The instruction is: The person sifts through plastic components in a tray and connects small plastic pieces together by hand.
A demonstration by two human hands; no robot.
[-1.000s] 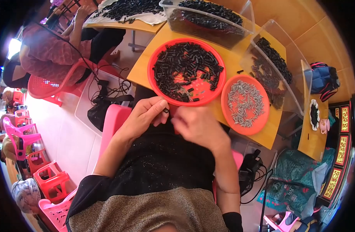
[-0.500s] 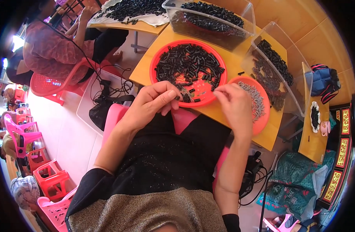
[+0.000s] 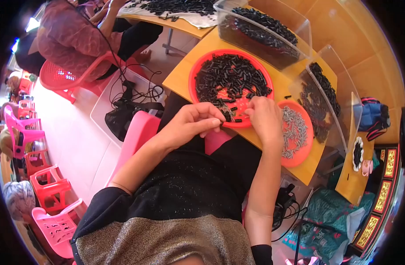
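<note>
My left hand [image 3: 194, 124] pinches a small black tube piece [image 3: 221, 124] between thumb and fingertips, just off the near rim of a red basin [image 3: 192, 84]. The basin holds a heap of small black tubes [image 3: 229, 73]; its patterned bottom shows at the near side. Over the basin's right near edge, the fingertips of my right hand [image 3: 265, 117] are pressed together, and what they hold, if anything, is hidden. Close beside that hand lies an orange plate [image 3: 295, 162] of small grey screw-like pieces [image 3: 294, 131].
Two clear plastic bins [image 3: 264, 33] [image 3: 343, 106] of black tubes stand on the yellow table [image 3: 178, 79]. Another person [image 3: 70, 35] sits at the far left by a cloth-covered table. Cables [image 3: 134, 86] and a pink chair [image 3: 138, 137] are at my left.
The view has shifted, so the table sits further right and lower. My right hand has come closer to my left, over the basin's near edge. The left still pinches its black piece.
</note>
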